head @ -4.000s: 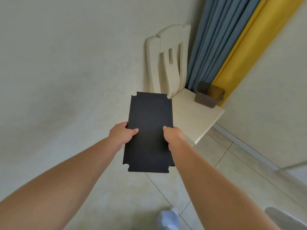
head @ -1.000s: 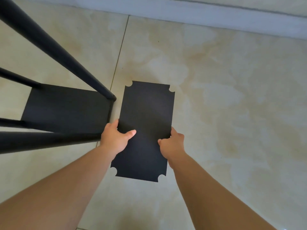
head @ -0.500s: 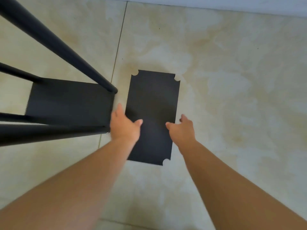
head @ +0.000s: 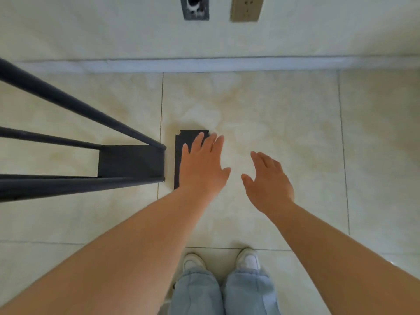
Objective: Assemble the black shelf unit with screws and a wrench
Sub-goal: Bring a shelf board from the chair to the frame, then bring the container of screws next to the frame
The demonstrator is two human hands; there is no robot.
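though mostly hidden under the left hand (head: pixel 202 167), lies flat on the floor (head: pixel 284 114): a thin black board (head: pixel 177 160) with notched corners, just beside the foot of the black frame (head: pixel 129 163) and apart from it by a narrow strip of tile. looks stiff and flat, likely light for its size, with a matt face that should not slip much in dry fingers. being flush with the tile, offers no edge to get under at once; best tipped up at one long side or slid a little first, then taken by both long edges near the middle. notches at the corners probably meant to fit round the frame's posts, so better left free of fingers. thin corners could chip if dropped on tile.

left hand spread, fingers straight, hovering over the board or perhaps resting on it; cannot tell which. right hand (head: pixel 268 180) apart from it over bare floor, fingers loosely spread, holding nothing.

frame: slanting black posts meeting a fitted black shelf low down. further out, a pale skirting strip (head: pixel 204 64), a wall with two socket plates (head: pixel 246 7), and at the bottom two white shoes (head: pixel 248 260) under pale blue trouser legs. no screws or wrench in sight.
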